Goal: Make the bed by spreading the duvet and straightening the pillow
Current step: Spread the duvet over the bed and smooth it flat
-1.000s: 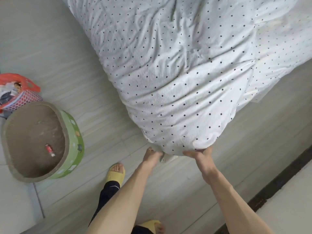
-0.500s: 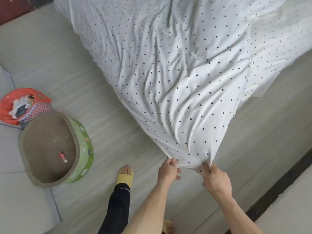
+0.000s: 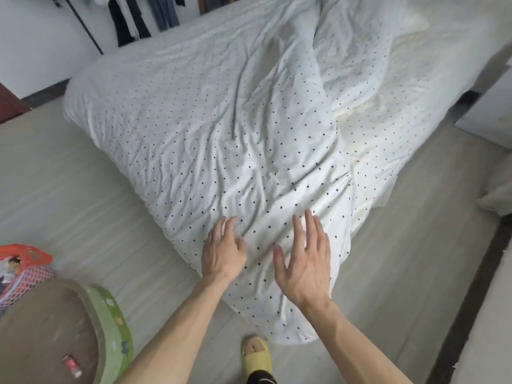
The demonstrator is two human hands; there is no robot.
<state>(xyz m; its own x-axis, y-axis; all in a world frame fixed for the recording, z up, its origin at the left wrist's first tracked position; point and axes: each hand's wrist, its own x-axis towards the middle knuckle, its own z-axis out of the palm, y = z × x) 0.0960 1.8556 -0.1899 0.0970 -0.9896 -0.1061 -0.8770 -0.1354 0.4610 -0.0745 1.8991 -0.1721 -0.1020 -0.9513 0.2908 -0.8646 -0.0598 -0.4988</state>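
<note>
1 duvet [image 3: 221, 134], 2 hands [image 3: 221, 256] [image 3: 304, 268], 1 slipper [image 3: 256, 356] & 1 grn tub [image 3: 110, 325].

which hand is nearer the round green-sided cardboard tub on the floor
Left. The left hand is over the near corner of the white black-dotted duvet, up and right of the round green-sided cardboard tub; the right hand is farther right, also over the duvet.

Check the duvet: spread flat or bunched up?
Spread, not flat: the duvet lies opened out, but a raised fold runs up its middle and creases cover it.
</note>
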